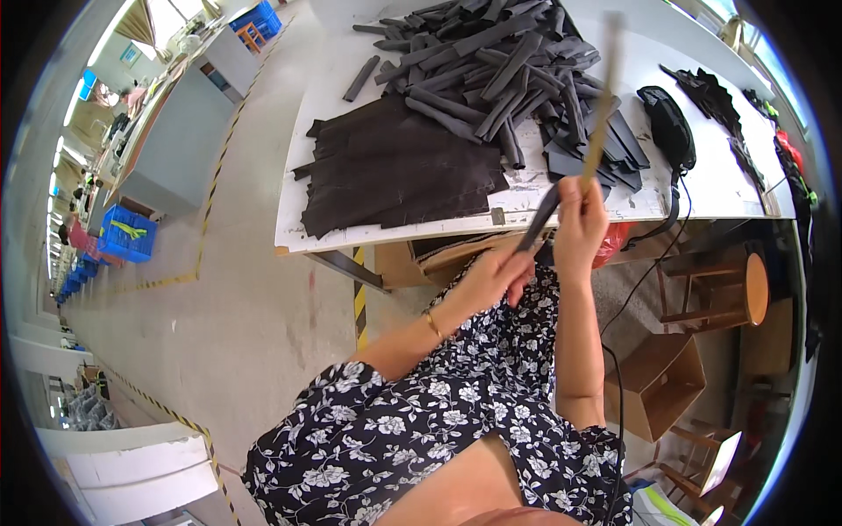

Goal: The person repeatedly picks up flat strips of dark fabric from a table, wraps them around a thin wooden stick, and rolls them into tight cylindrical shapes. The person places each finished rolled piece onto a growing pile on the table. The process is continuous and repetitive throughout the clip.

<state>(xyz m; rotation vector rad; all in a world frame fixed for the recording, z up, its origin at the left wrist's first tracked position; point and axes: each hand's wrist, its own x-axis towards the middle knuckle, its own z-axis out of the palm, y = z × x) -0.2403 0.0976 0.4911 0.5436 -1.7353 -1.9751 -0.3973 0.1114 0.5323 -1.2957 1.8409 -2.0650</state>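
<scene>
In front of my body, my right hand (582,220) grips a long yellowish rod (600,118), probably wood, that points up over the table and is blurred towards its far end. A narrow dark grey fabric piece (543,218) slants between my two hands; its upper end meets my right hand beside the rod. My left hand (496,279) closes around the lower end of that piece, just below the table's front edge. Whether the rod runs inside the fabric, I cannot tell. Beyond lie a flat stack of dark fabric sheets (401,171) and a heap of rolled dark fabric tubes (473,72).
Folded dark pieces (621,151) and a black pouch with a strap (668,125) lie on the white table (289,223). A cable (615,355) hangs at my right. Below are an open cardboard box (658,388) and a wooden stool (755,289). Blue crates (128,233) stand across the aisle.
</scene>
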